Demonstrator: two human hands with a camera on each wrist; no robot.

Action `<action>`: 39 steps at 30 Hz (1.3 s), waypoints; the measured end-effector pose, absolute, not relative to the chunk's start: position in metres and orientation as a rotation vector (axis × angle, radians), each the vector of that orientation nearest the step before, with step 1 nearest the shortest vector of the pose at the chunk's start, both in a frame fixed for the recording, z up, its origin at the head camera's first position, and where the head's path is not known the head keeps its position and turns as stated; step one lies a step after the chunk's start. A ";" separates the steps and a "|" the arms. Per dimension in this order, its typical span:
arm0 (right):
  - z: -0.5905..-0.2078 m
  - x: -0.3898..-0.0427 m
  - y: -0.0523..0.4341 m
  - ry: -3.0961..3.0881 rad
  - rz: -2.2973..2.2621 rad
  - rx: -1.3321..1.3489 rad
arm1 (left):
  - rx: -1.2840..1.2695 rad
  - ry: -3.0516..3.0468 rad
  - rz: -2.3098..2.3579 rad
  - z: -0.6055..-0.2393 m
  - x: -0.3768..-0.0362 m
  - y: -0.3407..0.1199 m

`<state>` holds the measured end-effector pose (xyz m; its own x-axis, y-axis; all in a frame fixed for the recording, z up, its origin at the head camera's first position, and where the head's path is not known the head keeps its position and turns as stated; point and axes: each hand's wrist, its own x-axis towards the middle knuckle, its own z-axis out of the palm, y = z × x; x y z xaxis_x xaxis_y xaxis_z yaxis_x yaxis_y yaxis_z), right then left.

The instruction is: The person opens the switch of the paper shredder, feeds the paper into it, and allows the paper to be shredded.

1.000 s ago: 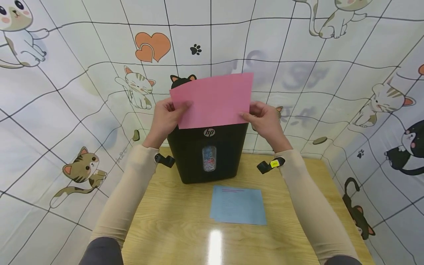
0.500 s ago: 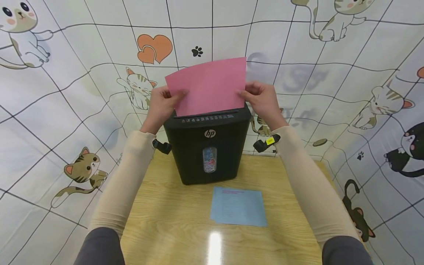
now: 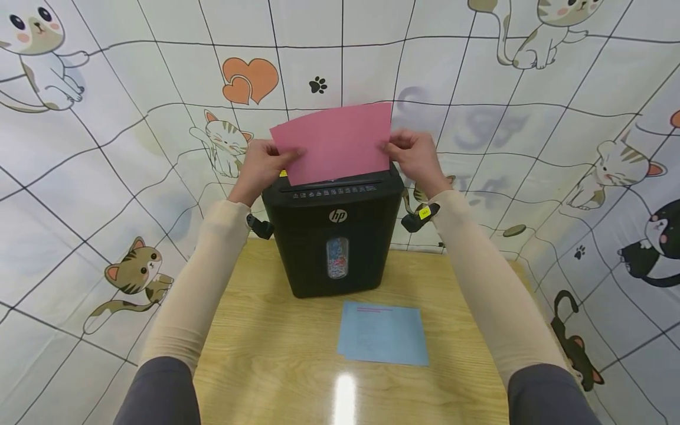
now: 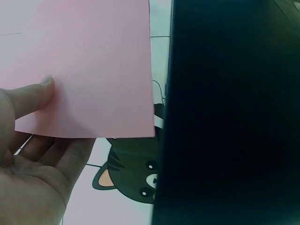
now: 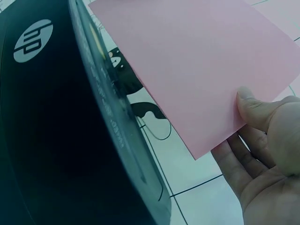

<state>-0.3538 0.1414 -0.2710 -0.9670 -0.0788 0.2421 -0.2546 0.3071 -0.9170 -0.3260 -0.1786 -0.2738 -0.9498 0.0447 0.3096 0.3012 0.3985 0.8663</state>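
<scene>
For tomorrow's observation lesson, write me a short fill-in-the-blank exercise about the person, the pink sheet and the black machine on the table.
1. Both hands, the left hand and the right hand, pinch a sheet of paper coloured ____.
2. The sheet's lower edge sits at the slot on top of the black ____.
3. The white logo on the machine's front reads ____.
4. The paper lying flat on the wooden table is ____.

Missing words: pink; shredder; hp; blue

light: bright, even, from overhead | glare: white patch on bench (image 3: 345, 389) at 6 o'clock | shadows: soft, faint | distortion: wide-angle bowing of backdrop grid at edges | wrist views: paper shredder (image 4: 229, 112) underexposed, nearly featureless black; near skin soft
</scene>
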 end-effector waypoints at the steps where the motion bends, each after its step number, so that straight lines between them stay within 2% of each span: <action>1: -0.272 -0.355 0.141 -2.420 1.736 0.304 | -0.309 -2.430 -1.565 -0.275 -0.327 -0.179; 23: -0.292 -0.365 0.138 -2.560 1.534 0.353 | -0.240 -2.623 -1.387 -0.295 -0.338 -0.188; 39: -0.302 -0.368 0.135 -2.594 1.563 0.353 | -0.218 -2.681 -1.360 -0.301 -0.339 -0.192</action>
